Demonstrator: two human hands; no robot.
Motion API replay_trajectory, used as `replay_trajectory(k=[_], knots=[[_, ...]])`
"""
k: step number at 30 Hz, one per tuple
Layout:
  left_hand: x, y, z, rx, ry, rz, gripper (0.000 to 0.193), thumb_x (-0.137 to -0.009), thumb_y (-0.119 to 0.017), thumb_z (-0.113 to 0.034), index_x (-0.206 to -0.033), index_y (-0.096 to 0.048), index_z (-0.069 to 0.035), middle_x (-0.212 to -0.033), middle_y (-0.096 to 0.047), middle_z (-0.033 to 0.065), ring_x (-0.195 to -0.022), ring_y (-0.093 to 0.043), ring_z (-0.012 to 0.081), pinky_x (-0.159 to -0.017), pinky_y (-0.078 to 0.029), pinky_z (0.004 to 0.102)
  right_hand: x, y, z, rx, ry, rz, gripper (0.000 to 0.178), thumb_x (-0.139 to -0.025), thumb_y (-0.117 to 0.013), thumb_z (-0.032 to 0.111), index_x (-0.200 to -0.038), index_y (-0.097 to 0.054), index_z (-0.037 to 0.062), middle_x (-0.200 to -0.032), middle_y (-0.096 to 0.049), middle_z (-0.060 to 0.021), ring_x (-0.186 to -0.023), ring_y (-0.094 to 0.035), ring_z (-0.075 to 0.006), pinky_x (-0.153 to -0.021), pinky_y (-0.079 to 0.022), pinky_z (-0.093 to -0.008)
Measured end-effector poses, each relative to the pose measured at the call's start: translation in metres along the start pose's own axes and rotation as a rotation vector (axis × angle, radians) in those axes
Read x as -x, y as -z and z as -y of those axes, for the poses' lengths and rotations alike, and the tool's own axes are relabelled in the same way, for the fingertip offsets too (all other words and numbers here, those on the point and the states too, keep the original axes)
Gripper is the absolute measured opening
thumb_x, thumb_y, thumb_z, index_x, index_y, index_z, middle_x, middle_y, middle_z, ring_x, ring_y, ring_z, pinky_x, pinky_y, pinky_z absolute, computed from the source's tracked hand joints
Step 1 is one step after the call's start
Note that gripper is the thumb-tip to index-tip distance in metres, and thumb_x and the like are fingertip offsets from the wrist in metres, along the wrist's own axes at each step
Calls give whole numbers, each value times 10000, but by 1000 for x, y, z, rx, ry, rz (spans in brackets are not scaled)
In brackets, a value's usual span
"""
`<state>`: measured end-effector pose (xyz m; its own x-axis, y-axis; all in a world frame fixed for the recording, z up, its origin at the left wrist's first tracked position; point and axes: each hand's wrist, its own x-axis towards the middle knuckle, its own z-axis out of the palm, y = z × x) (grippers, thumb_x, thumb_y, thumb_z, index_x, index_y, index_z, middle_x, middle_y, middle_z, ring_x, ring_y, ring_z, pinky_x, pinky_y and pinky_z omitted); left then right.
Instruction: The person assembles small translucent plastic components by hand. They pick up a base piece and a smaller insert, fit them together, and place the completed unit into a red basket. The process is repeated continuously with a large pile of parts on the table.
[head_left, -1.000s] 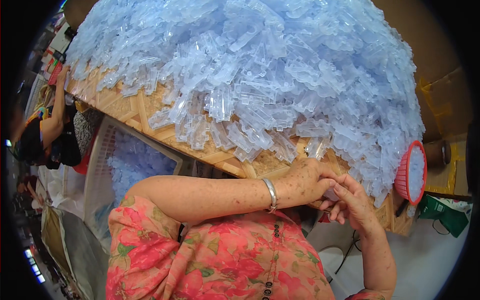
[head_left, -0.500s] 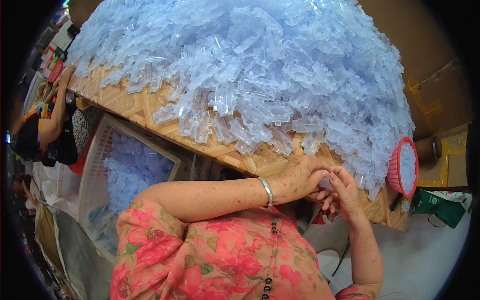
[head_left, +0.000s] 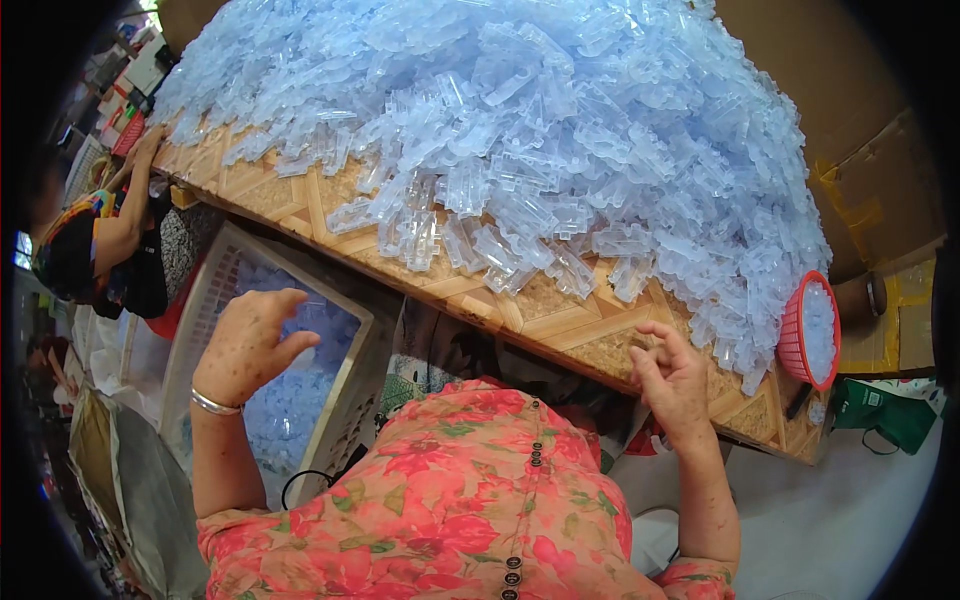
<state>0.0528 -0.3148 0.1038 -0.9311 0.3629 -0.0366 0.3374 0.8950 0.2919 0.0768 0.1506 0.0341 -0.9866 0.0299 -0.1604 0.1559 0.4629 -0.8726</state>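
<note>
A large heap of clear, bluish plastic pieces (head_left: 540, 150), flat and elongated, covers most of the wood-patterned table (head_left: 440, 290). My left hand (head_left: 245, 350), with a silver bangle on its wrist, is over a white plastic crate (head_left: 345, 400) at the left. Its thumb and fingers are apart, and I see nothing between them. Inside the crate lie many similar bluish pieces (head_left: 290, 410). Near the table's front edge hangs my right hand (head_left: 678, 385), its fingers loosely bent and the thumb apart from the forefinger. No piece shows in it.
A red plastic basket (head_left: 800, 335) holding bluish pieces stands at the table's right end, near a dark object (head_left: 798, 402). Cardboard (head_left: 860, 190) rises behind it. A green bag (head_left: 880, 415) lies at far right. Another person (head_left: 110, 240) sits at the table's left end.
My left hand has left my right hand and swung left over the crate, its fingers now apart. My right hand stays near the table edge with its fingers loosened.
</note>
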Motion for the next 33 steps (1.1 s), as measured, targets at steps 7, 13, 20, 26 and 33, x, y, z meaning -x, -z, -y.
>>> replay_trajectory(k=[7,13,20,26,33], knots=[[-31,-29,-39,368,-88,47,441,-815,-821,-133,-1213,-672,-17,-924,-753,123,-672,-704,208,-630,-566,310,-40,-47,35,558,596,-253,268,-876,-754,167,-1131,-685,123,-1046,-626,-68,-781,-679,-275,-644,-535,-399],[-80,-53,-97,609,-317,62,441,-829,-809,-110,-1238,-666,-29,-928,-740,104,-652,-677,170,-602,-549,292,-42,-51,25,608,552,-227,189,-861,-767,157,-1035,-699,128,-1101,-606,-56,-801,-681,-273,-651,-541,-398],[-118,-88,-134,666,-460,125,451,-845,-802,-133,-1254,-644,-27,-959,-724,123,-707,-687,216,-644,-545,334,2,-26,4,639,448,-379,197,-812,-818,164,-972,-713,115,-1102,-628,-71,-834,-687,-265,-675,-540,-387],[-138,-110,-169,604,-588,81,508,-833,-800,-150,-1291,-620,-21,-992,-695,143,-765,-685,256,-687,-539,386,23,-17,0,552,267,-436,252,-795,-837,170,-999,-712,92,-1020,-642,-70,-796,-682,-244,-656,-530,-368],[-147,-127,-191,757,-560,118,662,-835,-784,-112,-1429,-510,-14,-1089,-689,155,-793,-707,239,-678,-566,363,21,-18,-11,428,317,-395,297,-797,-835,141,-1058,-708,78,-978,-671,-66,-754,-682,-219,-633,-528,-340]])
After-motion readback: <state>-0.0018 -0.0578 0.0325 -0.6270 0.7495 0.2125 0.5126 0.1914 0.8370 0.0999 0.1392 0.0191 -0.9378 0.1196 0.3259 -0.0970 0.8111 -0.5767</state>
